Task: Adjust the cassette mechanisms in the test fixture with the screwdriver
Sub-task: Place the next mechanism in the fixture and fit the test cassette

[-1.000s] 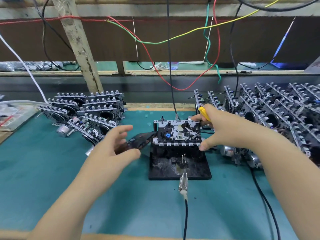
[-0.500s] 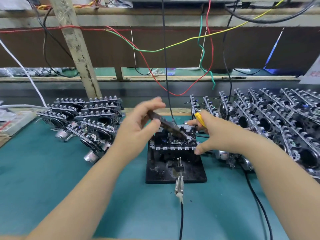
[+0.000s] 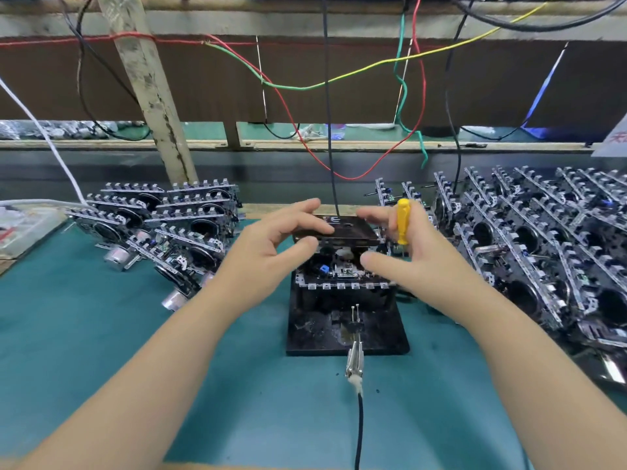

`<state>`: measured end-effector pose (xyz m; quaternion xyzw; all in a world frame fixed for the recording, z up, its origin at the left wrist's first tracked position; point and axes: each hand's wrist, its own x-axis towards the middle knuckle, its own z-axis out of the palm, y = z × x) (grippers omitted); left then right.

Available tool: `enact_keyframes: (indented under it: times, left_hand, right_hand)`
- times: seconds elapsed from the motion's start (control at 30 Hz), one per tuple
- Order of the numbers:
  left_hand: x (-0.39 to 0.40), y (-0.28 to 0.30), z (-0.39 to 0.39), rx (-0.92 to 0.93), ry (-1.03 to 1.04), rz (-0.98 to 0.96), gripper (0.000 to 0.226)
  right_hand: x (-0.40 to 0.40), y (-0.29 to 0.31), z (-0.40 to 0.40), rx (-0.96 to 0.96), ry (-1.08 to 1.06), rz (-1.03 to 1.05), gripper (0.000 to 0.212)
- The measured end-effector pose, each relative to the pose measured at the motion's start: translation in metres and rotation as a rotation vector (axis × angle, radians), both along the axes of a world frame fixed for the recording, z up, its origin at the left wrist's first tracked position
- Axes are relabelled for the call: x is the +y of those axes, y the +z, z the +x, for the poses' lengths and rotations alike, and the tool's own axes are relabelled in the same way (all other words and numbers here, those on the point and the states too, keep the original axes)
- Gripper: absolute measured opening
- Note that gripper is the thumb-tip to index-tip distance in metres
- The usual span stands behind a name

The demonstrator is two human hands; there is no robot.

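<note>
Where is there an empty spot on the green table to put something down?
The widest bare green mat lies left of the black fixture, in front of the left pile of mechanisms. More bare mat sits in front of the fixture, split by a black cable. The right side is crowded with mechanisms, and both hands fill the middle.

Both forearms bare to frame edge, no sleeves in view. Left hand (image 3: 271, 252) and right hand (image 3: 417, 256) ungloved, ringless.

I saw a teal surface (image 3: 101, 351) under even light, a brown wall (image 3: 339, 106) behind it, a leaning wooden post (image 3: 152, 96), and coloured wires (image 3: 295, 86) sagging from a shelf (image 3: 373, 144).
</note>
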<state>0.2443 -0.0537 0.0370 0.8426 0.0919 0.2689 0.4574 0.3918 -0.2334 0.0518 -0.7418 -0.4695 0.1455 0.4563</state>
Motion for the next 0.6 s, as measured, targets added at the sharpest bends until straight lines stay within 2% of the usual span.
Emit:
enact_keyframes:
  times: [0.13,0.3,0.43,0.5,0.6]
  left_hand:
    - [-0.003,-0.009,0.005,0.169,-0.046,0.201,0.029]
    - [0.002,0.005,0.015,0.305,-0.088,0.433,0.02]
    - [0.004,0.018,0.018,0.404,-0.099,0.562,0.012]
    - [0.004,0.022,0.017,0.434,-0.096,0.619,0.031]
    - [0.0,0.024,0.018,0.458,-0.064,0.704,0.064]
  right_hand:
    - [0.001,0.0,-0.001,-0.037,-0.049,0.041,0.026]
    - [0.008,-0.015,0.003,0.073,-0.15,0.182,0.03]
    - [0.011,-0.018,0.001,0.001,-0.176,0.197,0.033]
    - [0.012,-0.018,0.001,-0.03,-0.182,0.19,0.034]
    - [0.01,-0.018,0.0,0.024,-0.183,0.21,0.035]
